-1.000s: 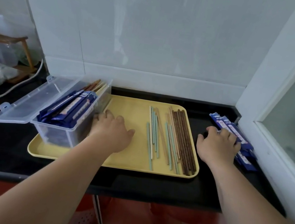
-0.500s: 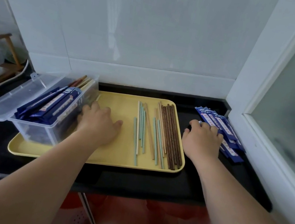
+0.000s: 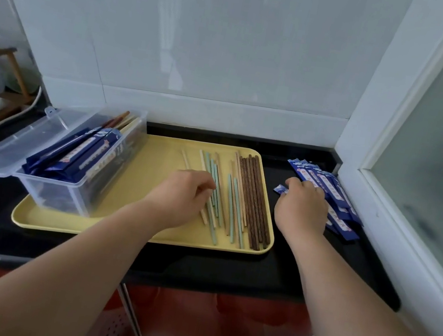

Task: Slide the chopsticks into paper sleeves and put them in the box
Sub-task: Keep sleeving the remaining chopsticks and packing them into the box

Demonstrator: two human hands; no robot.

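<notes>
Work is sitting somewhere in the middle, by my judgement. The clear box point(image 3: 73, 190), standing well to the left of the left fingers with its lid point(image 3: 9, 150) hanging open, is already holding a stack of sleeved pairs point(image 3: 82, 153), so a good share is done. A spread of bare chopsticks point(image 3: 239, 194), mint, pale and dark brown, is lying on the yellow tray point(image 3: 144, 237), so many pairs are waiting.

The left hand point(image 3: 181, 193) is curling its fingers point(image 3: 205, 185) down onto the mint chopsticks right beneath them; whether they are actually gripping any I cannot tell. The right hand point(image 3: 303, 208) is resting on the black surface point(image 3: 226, 271) at the pile of paper sleeves point(image 3: 338, 199), which is fanning out beyond and to the right of its fingers point(image 3: 311, 187). Those fingers are pinching one sleeve point(image 3: 281, 189), its end poking out just left of the thumb. Nothing is being slid in yet.
</notes>
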